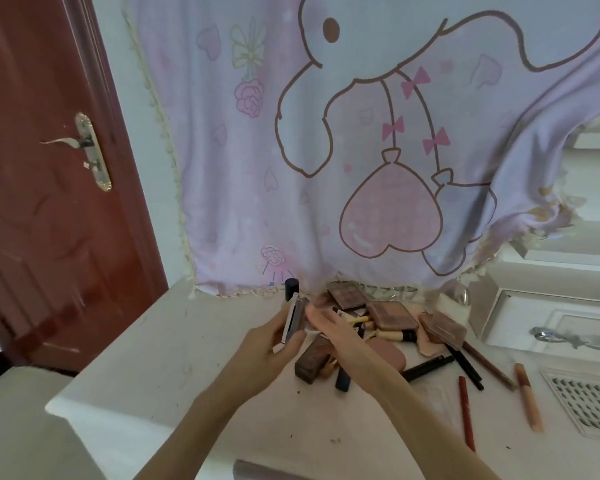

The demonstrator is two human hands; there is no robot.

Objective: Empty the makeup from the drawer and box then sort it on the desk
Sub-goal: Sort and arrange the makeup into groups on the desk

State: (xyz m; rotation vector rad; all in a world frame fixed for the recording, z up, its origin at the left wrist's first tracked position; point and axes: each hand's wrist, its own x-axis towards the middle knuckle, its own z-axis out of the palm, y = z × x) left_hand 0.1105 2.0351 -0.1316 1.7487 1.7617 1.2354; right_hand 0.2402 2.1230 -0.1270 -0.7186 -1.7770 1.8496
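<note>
The makeup pile [378,327] lies heaped on the desk [153,358], mostly unsorted. Left of the pile, the left hand [271,344] grips a silver tube [293,318]; the right hand [329,327] reaches in, grip unclear.

two hands [274,341], three palettes [392,315] (visible ones)

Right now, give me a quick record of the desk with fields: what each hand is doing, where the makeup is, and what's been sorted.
left hand: grips a slim silver case, held upright above the desk
right hand: fingers straight, reaching into the makeup pile
pile: brown palettes, brushes and tubes heaped at the back of the desk, below the pink cloth
loose items: red pencil and peach tube lying apart, right of the pile
sorting: no clear groups yet
</note>
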